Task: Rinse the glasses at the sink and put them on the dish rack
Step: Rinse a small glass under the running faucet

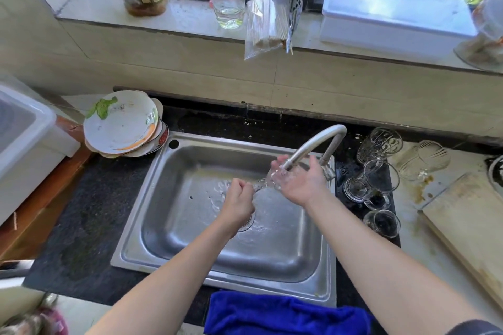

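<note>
Under the window, a steel sink [190, 239] sits in the dark surface. Over its right half the left hand [239, 196] pinches the stem end of a glass [273, 183], which lies almost level, long axis left to right. Its bowl is under the tap [313, 144], cupped in the curled fingers of the right hand [302, 185]. The other glasses [371, 185] wait just beside the right edge of the sink, nearer to that hand; I see no dish rack.

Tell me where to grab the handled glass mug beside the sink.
Grip the glass mug by its handle, probably coming from the near right: the loop juts out that way, and another glass crowds the far side.
</note>
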